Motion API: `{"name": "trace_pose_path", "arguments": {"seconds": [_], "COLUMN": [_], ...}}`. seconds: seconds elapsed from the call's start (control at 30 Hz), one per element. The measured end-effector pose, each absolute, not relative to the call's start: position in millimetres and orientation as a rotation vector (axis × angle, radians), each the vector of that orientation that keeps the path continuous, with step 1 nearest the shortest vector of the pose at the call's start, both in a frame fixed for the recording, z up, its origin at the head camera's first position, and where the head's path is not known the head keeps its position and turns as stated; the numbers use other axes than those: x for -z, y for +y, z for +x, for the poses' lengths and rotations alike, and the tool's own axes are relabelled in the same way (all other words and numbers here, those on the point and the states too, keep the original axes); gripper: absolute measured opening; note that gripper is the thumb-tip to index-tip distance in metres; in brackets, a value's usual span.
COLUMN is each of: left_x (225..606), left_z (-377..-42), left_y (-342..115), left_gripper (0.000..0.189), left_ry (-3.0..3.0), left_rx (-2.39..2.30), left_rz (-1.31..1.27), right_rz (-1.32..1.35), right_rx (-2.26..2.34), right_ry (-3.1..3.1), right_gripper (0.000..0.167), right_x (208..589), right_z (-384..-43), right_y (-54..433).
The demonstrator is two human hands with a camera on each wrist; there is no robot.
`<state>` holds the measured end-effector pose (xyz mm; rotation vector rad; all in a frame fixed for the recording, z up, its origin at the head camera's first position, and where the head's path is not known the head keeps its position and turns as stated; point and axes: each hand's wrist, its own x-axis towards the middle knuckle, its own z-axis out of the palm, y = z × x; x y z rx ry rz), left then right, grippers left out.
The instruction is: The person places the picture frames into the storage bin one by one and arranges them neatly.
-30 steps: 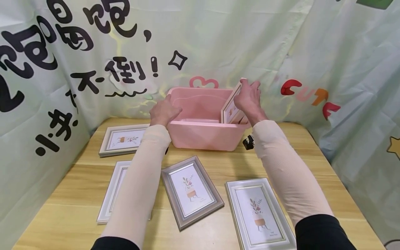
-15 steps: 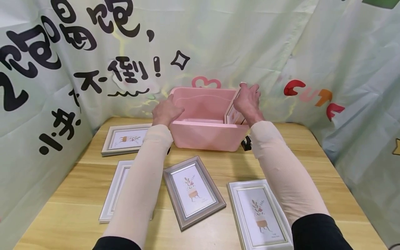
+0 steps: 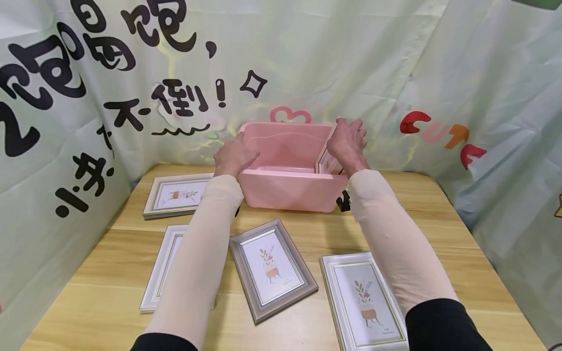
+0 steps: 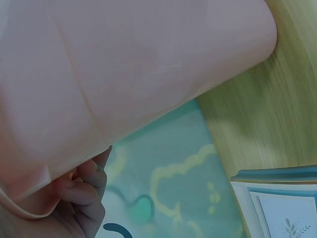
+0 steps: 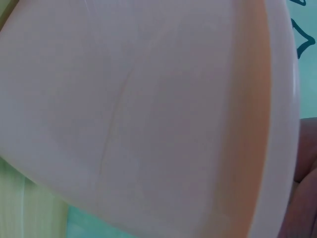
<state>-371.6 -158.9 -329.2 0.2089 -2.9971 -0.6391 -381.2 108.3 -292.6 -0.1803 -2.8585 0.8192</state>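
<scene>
A pink plastic bin (image 3: 290, 194) stands at the back of the table. My left hand (image 3: 234, 157) grips its left end; in the left wrist view the curled fingers (image 4: 85, 194) wrap the rim. My right hand (image 3: 348, 145) holds the top edge of a light picture frame (image 3: 324, 162), which leans upright inside the bin at the right end. Its lower part is hidden behind the front wall. In the right wrist view the bin's outer wall (image 5: 163, 119) fills most of the picture, with part of my fingers (image 5: 306, 203) at the right edge.
A beige picture frame (image 3: 150, 197) lies at the back left, a white one (image 3: 154, 287) partly under my left arm. A taupe frame (image 3: 246, 263) lies mid-table, and a thick white one (image 3: 330, 287) at front right. A printed curtain (image 3: 342, 58) hangs behind the bin.
My right hand has lowered the picture frame a little deeper into the bin and then nearly stopped. The left hand keeps its grip on the rim. The head view has shifted slightly.
</scene>
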Motion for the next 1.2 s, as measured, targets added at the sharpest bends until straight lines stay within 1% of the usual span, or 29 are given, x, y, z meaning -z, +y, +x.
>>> {"name": "trace_pose_path", "arguments": {"seconds": [0.33,0.57,0.67,1.0,1.2], "left_x": [329.6,328.9,329.5,331.4,330.6], "left_z": [-372.4,-372.9,-373.1,-372.4,-372.1], "left_y": [-158.9,-158.4,-158.8,-159.6,-158.9], "left_gripper": [0.085,0.085,0.084,0.085,0.084], "left_ry": [-2.984,-2.986,-2.99,-2.99,-2.988], "left_rx": [0.655,0.632,0.63,0.648,0.65], "left_rz": [0.204,0.213,0.223,0.22,0.213], "right_rz": [-0.152,-0.119,-0.116,-0.106,-0.113], "right_rx": [-0.674,-0.554,-0.508,-0.382,-0.358], "right_ry": [-2.866,-2.886,-2.898,-2.904,-2.918], "right_gripper": [0.056,0.035,0.03,0.034,0.043], "right_x": [298.1,301.1,302.8,306.6,306.8], "right_z": [-381.5,-380.6,-380.1,-377.4,-376.8], "right_y": [105.4,105.0,103.8,101.8,104.0]}}
